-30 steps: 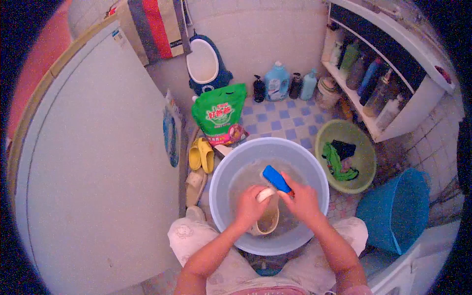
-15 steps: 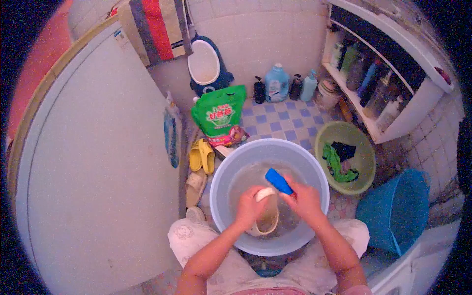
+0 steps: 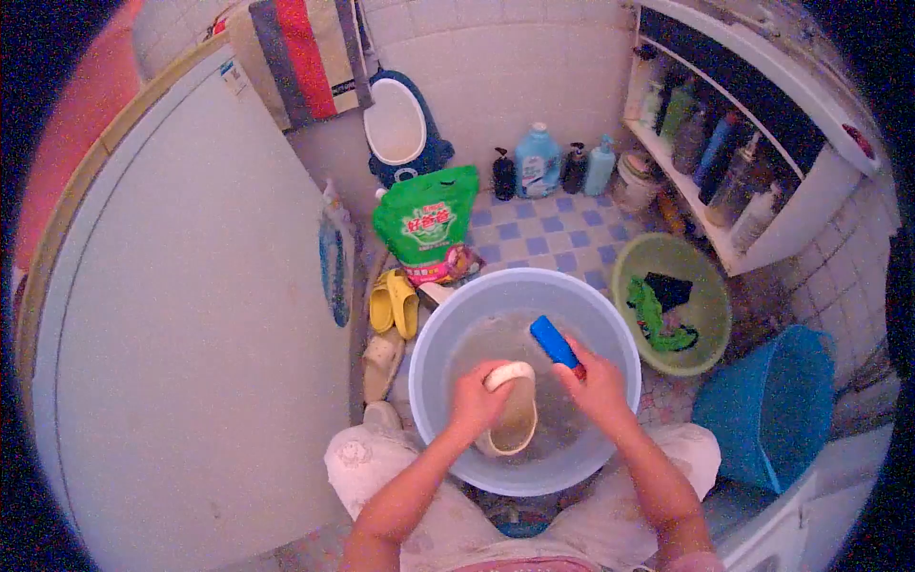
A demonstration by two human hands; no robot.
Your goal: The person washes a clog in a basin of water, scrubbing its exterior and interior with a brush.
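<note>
Over a large pale-blue basin (image 3: pixel 426 357) of cloudy water, my left hand (image 3: pixel 479 400) grips a beige clog (image 3: pixel 516 424) by its toe end, fingers wrapped round it. The clog's opening faces up toward me and its heel points toward my lap. To the right, my right hand (image 3: pixel 599 386) is closed around a blue scrub brush (image 3: pixel 553 341) with a bit of red showing by the fingers. The brush is apart from the clog, and its bristles cannot be made out.
Left of the basin stand yellow clogs (image 3: pixel 394 305), another beige clog (image 3: pixel 383 362) and a green detergent bag (image 3: pixel 427 224). On the right are a green basin (image 3: pixel 715 338) with clothes and a blue bucket (image 3: pixel 762 410). Bottles (image 3: pixel 538 162) line the wall; a white door (image 3: pixel 191 334) fills the left.
My right hand has moved the brush slightly right and up, away from the clog. My left hand has shifted a little left with the clog.
</note>
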